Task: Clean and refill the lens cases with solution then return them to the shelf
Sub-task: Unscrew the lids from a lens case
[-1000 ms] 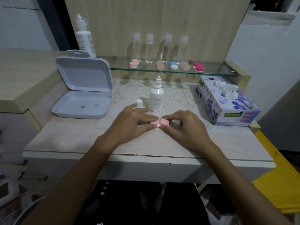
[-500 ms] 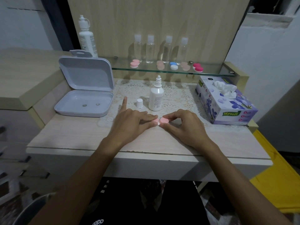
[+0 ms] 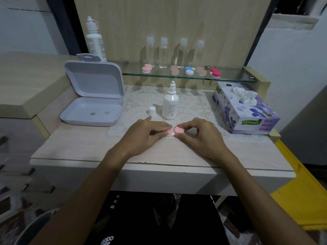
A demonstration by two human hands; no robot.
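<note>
Lens case (image 3: 174,131), pink-capped on a white base, lay at the centre of the frame on the pale table (image 3: 88,147), its long axis running left to right between the two hands. The left hand (image 3: 144,132) came at it from the left, thumb and fingers pinching that end, index finger stretched away toward the small white cap (image 3: 152,110). The right hand (image 3: 200,134) closed in from the right, fingertips curled round the nearer pink lid. Both sat equally close, so either lid could be twisted while the other hand braced, I judged. Just behind stood the open solution bottle (image 3: 170,105). Five more cases waited on the glass shelf (image 3: 235,79) in the upper middle, well apart from the hands.
</note>
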